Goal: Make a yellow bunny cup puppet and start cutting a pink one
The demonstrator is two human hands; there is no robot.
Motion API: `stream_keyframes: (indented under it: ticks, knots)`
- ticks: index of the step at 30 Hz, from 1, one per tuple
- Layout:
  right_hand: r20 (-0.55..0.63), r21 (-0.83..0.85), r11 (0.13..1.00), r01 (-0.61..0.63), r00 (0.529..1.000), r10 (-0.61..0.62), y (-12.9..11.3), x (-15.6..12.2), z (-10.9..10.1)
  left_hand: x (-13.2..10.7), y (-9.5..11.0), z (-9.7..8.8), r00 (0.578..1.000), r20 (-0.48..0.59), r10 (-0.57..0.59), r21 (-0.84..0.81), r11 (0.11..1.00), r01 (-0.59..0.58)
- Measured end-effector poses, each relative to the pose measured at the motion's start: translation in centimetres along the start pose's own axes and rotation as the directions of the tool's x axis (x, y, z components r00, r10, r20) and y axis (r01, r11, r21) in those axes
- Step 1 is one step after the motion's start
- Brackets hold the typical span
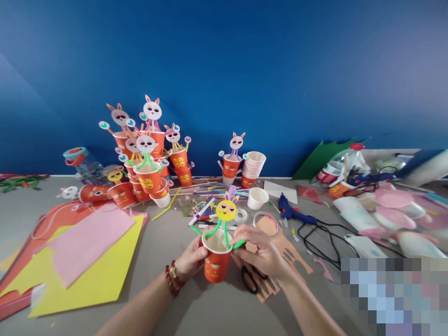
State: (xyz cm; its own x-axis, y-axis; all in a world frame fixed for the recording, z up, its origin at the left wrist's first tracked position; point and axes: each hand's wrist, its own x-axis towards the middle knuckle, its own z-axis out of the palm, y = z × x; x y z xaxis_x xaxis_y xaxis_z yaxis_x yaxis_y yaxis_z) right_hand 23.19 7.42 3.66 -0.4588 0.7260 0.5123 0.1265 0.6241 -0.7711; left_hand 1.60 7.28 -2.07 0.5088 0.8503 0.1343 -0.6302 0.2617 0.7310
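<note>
An orange-red paper cup (216,267) is held upright just above the table by my left hand (192,257), whose thumb presses its side near the rim. Out of the cup rises a round yellow paper face (226,211) with pinkish ears, carried on green pipe cleaners (219,227). My right hand (261,249) pinches a green pipe cleaner arm (239,244) that sticks out at the cup's right rim. Another green arm reaches out on the left side. Black-handled scissors (249,280) lie partly under my right hand, on cut orange paper (290,252).
Finished rabbit-faced cups (149,179) are stacked at the back left. Behind stand a cup stack (254,164) and a white cup (258,199). A blue glue gun (296,212) with a black cord lies right. Yellow and pink sheets (119,261) cover the left.
</note>
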Motion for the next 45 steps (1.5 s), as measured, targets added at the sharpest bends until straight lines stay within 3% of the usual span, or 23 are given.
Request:
stream_keyframes:
  ticks: [9, 17, 26, 37, 45]
  knots:
    - [0.009, -0.029, 0.999, 0.014, 1.0, -0.014, 1.3, -0.3, -0.4, 0.4, 0.1, -0.5, 0.999, -0.041, 0.004, 0.059, 0.998, -0.001]
    - [0.071, -0.044, 0.999, -0.005, 0.997, 0.008, 1.0, -0.4, -0.3, -0.4, 1.1, -1.6, 0.993, 0.048, -0.105, 0.236, 0.968, 0.09]
    - [0.11, -0.11, 0.991, 0.072, 0.992, -0.059, 0.9, -0.2, 0.4, -1.7, 0.9, -2.5, 0.995, -0.001, -0.105, 0.28, 0.955, 0.101]
    - [0.116, -0.036, 0.999, -0.015, 0.993, 0.019, 1.0, -0.2, 0.5, -2.0, 1.4, -2.3, 0.987, 0.027, -0.157, 0.357, 0.924, 0.137]
    - [0.134, -0.05, 0.999, -0.004, 0.991, 0.011, 0.8, -0.2, 0.4, -2.1, 1.4, -2.6, 0.984, 0.05, -0.173, 0.354, 0.924, 0.144]
